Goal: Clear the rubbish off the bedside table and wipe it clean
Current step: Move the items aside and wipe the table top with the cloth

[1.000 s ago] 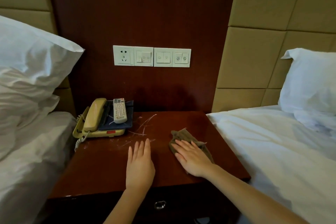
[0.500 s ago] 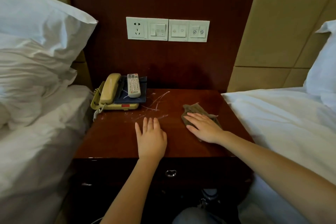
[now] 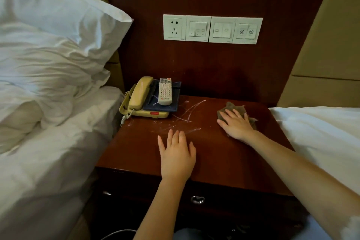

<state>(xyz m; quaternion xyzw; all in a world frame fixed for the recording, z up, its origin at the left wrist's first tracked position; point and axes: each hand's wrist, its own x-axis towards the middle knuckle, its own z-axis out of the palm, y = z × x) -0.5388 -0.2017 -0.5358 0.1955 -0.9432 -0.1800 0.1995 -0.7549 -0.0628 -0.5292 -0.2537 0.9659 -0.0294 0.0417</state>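
The dark red wooden bedside table point(image 3: 220, 158) fills the middle of the head view. White scratch-like smears point(image 3: 187, 115) streak its top near the phone. My right hand point(image 3: 236, 124) lies flat with straight fingers on a crumpled brown cloth point(image 3: 236, 108) at the table's back right. My left hand point(image 3: 176, 155) rests flat on the bare wood at the front middle, fingers spread, holding nothing.
A yellow phone point(image 3: 140, 97) sits at the back left corner, with a white remote point(image 3: 165, 91) on a dark blue pad point(image 3: 171, 104) on top of it. White beds point(image 3: 48, 154) and pillows flank the table. A switch panel point(image 3: 212, 29) hangs on the wall.
My right hand has slid the cloth further back and to the right. The left hand stays flat in about the same place. The camera has tilted down and come closer.
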